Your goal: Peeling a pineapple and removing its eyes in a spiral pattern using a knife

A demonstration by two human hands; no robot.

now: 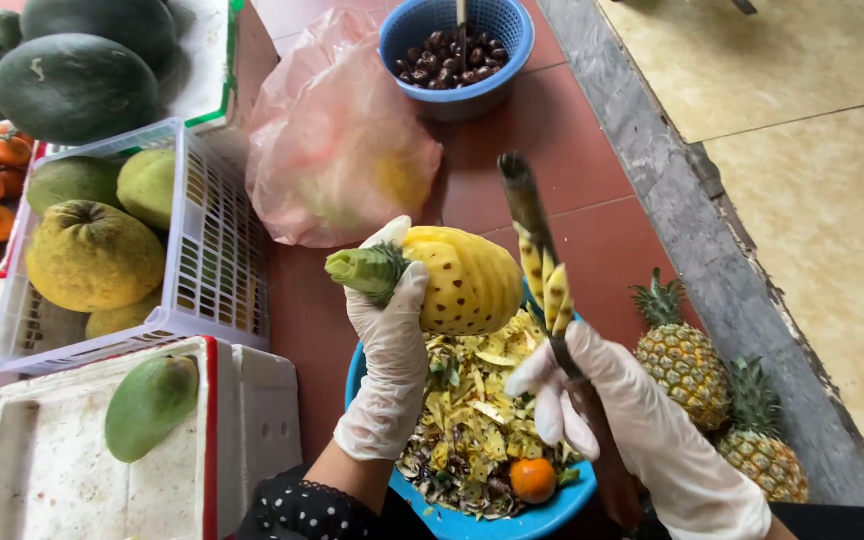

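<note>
Left hand [392,345] grips peeled pineapple [462,280]; right hand [607,400] clasps knife [542,255], handle hidden. Blue basin [452,520], rim cut off, holds peelings [477,410].

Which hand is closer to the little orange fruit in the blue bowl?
Right. The right hand, gripping the knife, is just above the orange fruit; the left hand holds the peeled pineapple farther up-left.

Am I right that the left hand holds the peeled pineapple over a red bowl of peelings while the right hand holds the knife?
Not quite: the bowl of peelings is blue, as the head view shows. The left hand does hold the peeled pineapple, and the right hand the knife.
</note>
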